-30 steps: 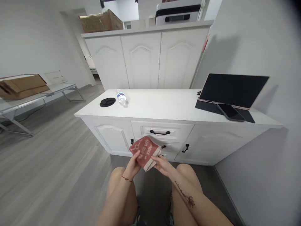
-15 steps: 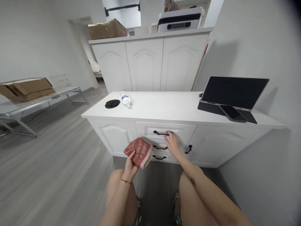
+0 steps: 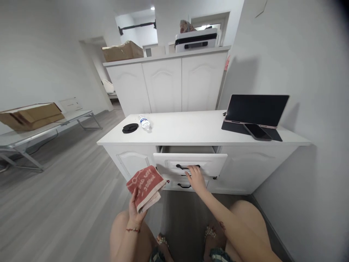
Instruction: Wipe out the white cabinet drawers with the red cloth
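Observation:
My left hand [image 3: 134,207] holds up a folded red towel [image 3: 145,185] with pale lettering, low and left of the drawers. My right hand [image 3: 195,177] has its fingers curled on the black handle [image 3: 183,167] of the top drawer [image 3: 191,162], which stands pulled out a short way from the white low cabinet [image 3: 131,160]. The drawer's inside is mostly hidden. Two lower drawers with black handles sit shut beneath it, partly behind my hand.
On the cabinet top lie a plastic water bottle [image 3: 144,122], a black round lid [image 3: 130,128], a propped tablet [image 3: 256,110] and a phone [image 3: 257,131]. A tall white cabinet [image 3: 166,85] stands behind. A folding table [image 3: 40,125] with a cardboard box is at left. A wall runs along the right.
My right hand left the towel, reached the top drawer's handle and pulled the drawer partly open. My left hand moved left and down with the towel.

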Demonstrator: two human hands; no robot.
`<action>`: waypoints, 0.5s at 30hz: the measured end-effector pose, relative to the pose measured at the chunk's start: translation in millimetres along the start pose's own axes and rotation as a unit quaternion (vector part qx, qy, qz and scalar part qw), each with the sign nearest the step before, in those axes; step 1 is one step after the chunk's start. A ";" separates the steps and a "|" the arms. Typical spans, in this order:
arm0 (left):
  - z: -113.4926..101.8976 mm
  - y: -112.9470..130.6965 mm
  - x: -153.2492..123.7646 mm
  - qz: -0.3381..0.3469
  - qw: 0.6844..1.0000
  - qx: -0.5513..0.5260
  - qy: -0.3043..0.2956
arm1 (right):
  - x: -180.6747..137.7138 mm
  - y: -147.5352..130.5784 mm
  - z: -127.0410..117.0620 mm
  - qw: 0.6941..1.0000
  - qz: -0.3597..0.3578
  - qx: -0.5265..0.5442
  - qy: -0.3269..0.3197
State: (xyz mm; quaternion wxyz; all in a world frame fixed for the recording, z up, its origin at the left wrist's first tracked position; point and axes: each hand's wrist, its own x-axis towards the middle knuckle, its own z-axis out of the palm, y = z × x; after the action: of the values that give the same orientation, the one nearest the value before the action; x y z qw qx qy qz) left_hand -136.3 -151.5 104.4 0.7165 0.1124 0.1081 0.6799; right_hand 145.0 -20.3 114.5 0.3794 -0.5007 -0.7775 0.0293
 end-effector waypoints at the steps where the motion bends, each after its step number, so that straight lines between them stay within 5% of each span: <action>1: 3.6 0.5 -4.8 -0.004 0.999 -0.008 -0.038 | -4.7 -3.3 -2.8 1.000 0.000 0.002 0.002; 10: 95.1 2.8 -23.1 -0.033 0.980 -0.002 -0.194 | -41.6 -36.0 -32.3 1.000 0.017 0.012 -0.016; 15: 152.7 20.0 6.4 -0.027 0.991 0.071 -0.109 | -60.2 -49.2 -44.3 0.999 0.031 0.027 -0.030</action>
State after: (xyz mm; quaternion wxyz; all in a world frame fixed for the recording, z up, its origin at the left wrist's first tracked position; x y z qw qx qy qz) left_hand -108.0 -146.3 255.8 0.7326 0.2335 0.0809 0.6342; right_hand 147.9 -107.9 133.2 0.3686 -0.5130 -0.7713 0.0774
